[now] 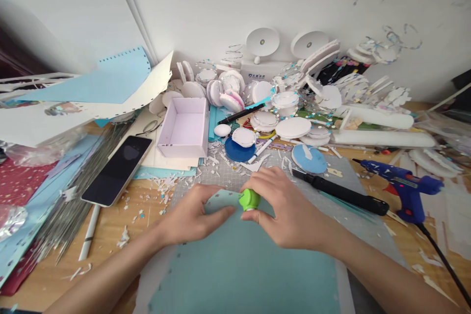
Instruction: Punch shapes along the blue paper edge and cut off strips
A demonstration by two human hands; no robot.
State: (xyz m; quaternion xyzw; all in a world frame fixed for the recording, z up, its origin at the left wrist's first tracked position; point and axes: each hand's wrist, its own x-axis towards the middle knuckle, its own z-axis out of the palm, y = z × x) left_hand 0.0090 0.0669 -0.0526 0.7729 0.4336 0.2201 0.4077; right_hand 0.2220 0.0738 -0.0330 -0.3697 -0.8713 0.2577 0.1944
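A light blue sheet of paper (243, 270) lies in front of me, with small punched holes along its left and far edges. My left hand (198, 213) pinches the sheet's far edge between thumb and fingers. In my right hand (287, 208) is a small green paper punch (249, 199), squeezed between thumb and fingers at the sheet's far edge. The punch sits just right of my left thumb. White paper shows under the blue sheet at both sides. The slot of the punch is hidden from me.
A blue glue gun (408, 186) with a cord and a black cutter knife (342, 192) lie to the right. Leftward are a phone (117, 170), a pale lilac box (183, 151) and thin wires (73, 196). White foam discs (293, 127) pile up behind, with paper scraps around.
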